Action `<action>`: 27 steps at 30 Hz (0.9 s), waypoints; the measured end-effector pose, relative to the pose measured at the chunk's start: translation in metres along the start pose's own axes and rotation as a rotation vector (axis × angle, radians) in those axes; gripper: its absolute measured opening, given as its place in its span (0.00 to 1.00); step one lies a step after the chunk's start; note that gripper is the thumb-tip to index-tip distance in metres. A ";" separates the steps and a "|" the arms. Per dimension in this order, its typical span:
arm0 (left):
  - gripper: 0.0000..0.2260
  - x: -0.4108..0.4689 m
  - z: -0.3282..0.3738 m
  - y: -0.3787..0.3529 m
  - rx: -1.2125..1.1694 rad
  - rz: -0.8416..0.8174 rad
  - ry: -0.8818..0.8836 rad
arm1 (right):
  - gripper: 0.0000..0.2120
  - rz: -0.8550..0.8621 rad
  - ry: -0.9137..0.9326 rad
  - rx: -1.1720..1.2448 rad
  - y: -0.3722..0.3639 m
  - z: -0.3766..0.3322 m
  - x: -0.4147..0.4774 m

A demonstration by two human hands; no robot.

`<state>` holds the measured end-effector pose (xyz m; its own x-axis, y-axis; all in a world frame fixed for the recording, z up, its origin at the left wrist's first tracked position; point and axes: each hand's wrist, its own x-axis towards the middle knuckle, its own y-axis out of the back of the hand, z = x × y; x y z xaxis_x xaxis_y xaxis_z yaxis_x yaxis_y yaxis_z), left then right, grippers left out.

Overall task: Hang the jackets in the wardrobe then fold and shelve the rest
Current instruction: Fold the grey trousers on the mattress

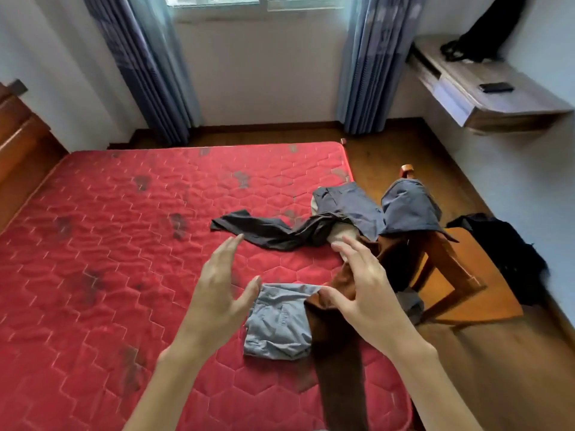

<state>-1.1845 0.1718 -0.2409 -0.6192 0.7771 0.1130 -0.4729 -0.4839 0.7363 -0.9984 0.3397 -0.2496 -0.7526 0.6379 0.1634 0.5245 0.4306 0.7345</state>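
A folded light-blue garment (278,323) lies on the red mattress (124,259) near its right edge. My left hand (221,293) hovers open just left of it, fingers spread. My right hand (361,284) is open above its right side, over a brown garment (336,362) that runs down the mattress edge. Further back lies a black garment (264,228) stretched out flat. A blue-grey jacket (373,206) is draped from the mattress corner onto a wooden chair (451,269), with a beige piece (340,233) under it.
A dark heap of clothes (504,250) sits on the chair's far side by the right wall. A wall-mounted shelf (491,94) holds black items at upper right. Curtains (149,66) flank the window. A wooden headboard (18,141) stands left.
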 end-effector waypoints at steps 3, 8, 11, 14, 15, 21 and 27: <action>0.33 0.009 -0.004 -0.045 -0.007 -0.087 0.052 | 0.31 -0.079 -0.055 0.034 -0.012 0.035 -0.001; 0.31 0.017 -0.032 -0.099 -0.039 -0.188 0.187 | 0.29 -0.207 -0.141 0.083 -0.049 0.078 0.000; 0.30 0.019 -0.060 -0.121 -0.065 -0.221 0.297 | 0.27 -0.303 -0.162 0.067 -0.083 0.096 0.009; 0.30 0.017 -0.096 -0.144 -0.082 -0.249 0.405 | 0.25 -0.400 -0.173 0.052 -0.125 0.113 0.022; 0.30 0.016 -0.111 -0.152 -0.083 -0.258 0.442 | 0.25 -0.439 -0.175 0.043 -0.142 0.119 0.026; 0.29 0.011 -0.207 -0.220 -0.134 -0.298 0.684 | 0.23 -0.660 -0.211 0.004 -0.253 0.166 0.049; 0.36 0.008 -0.320 -0.322 -0.120 -0.414 0.900 | 0.31 -0.857 -0.292 -0.155 -0.372 0.240 0.075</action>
<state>-1.2376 0.2056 -0.6905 -0.6121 0.3232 -0.7217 -0.7884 -0.3197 0.5255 -1.1548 0.3806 -0.6689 -0.7176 0.2853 -0.6353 -0.2414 0.7538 0.6112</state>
